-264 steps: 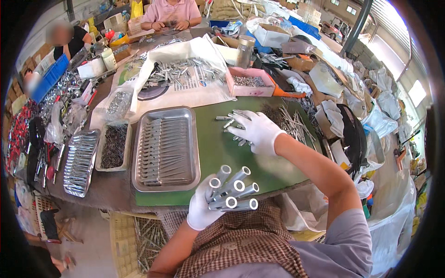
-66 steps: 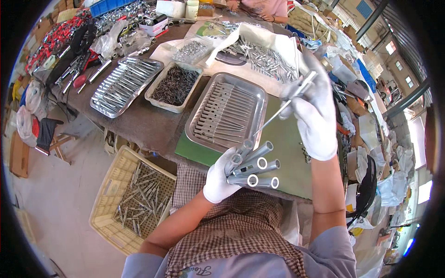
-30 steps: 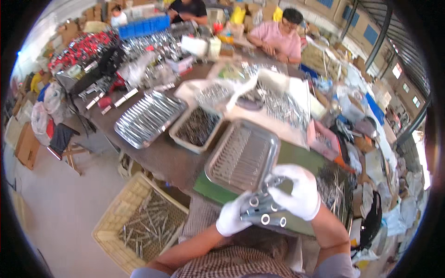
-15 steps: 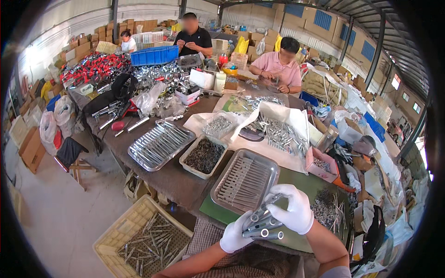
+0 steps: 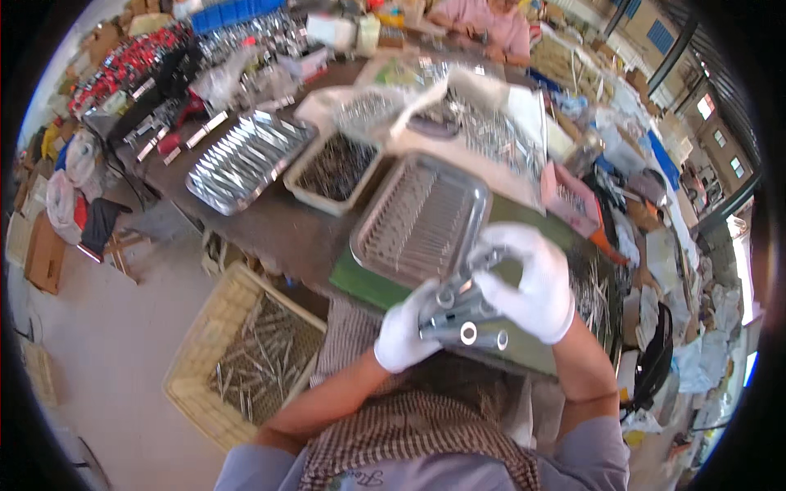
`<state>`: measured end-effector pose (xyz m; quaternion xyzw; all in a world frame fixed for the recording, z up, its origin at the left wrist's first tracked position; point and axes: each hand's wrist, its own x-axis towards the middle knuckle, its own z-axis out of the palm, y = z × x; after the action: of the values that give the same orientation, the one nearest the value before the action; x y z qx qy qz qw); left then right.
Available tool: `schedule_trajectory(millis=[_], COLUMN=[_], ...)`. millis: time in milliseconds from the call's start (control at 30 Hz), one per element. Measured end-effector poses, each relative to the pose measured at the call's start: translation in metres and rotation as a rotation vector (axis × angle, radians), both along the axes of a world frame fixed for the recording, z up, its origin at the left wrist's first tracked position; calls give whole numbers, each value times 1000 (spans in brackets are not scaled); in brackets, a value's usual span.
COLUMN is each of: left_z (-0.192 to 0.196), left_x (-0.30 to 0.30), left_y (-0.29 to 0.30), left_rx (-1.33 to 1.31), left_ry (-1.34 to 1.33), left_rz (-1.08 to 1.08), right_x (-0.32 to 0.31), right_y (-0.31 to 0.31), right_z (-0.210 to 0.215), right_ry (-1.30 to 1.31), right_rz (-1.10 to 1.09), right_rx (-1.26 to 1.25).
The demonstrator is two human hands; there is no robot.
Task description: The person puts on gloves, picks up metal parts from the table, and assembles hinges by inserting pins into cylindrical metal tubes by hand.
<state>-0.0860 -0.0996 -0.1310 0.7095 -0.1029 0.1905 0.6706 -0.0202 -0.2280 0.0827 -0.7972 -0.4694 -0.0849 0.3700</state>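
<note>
Several shiny metal tubes point(image 5: 452, 328) are bunched in my white-gloved left hand point(image 5: 407, 332), their open ends facing right and toward me. From the right, my white-gloved right hand point(image 5: 536, 286) closes its thumb and fingers on the upper end of one tube of the bunch. Blur hides the exact fingertip contact. Just beyond both hands, a metal tray point(image 5: 360, 247) lies on a green mat point(image 5: 350, 277), with slim metal rods point(image 5: 422, 221) lined up in rows inside it.
Left of that tray stand a tub of dark small parts point(image 5: 336, 168) and a tray of shiny tubes point(image 5: 246, 159). A pink box point(image 5: 565, 200) sits at right. Below the table edge is a yellow crate point(image 5: 201, 368) of metal pieces. Across the table, a person point(image 5: 483, 24) works.
The view has tilted downward, so more of my apron and sleeves shows and the far people mostly leave the picture. Both hands keep their hold on the tubes.
</note>
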Motion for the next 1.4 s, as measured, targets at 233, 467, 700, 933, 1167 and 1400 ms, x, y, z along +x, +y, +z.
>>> schedule_trajectory(millis=[233, 467, 700, 933, 1167, 1400], left_z=[1, 0, 4, 5, 14, -26], left_x=[-1, -8, -6, -7, -15, -6], left_y=[1, -4, -2, 3, 9, 2], left_rx=[23, -75, -212, -98, -147, -58], left_ry=[-50, 82, 251, 39, 138, 23], left_rz=[61, 22, -63, -13, -143, -81], right_x=[5, 5, 8, 21, 77, 93], right_y=[1, -2, 5, 1, 35, 61], right_z=[-6, -7, 2, -8, -70, -101], right_ry=[43, 26, 41, 127, 98, -12], right_rz=[46, -8, 79, 286, -93, -232], right_rx=[23, 11, -144, -31, -230, -666])
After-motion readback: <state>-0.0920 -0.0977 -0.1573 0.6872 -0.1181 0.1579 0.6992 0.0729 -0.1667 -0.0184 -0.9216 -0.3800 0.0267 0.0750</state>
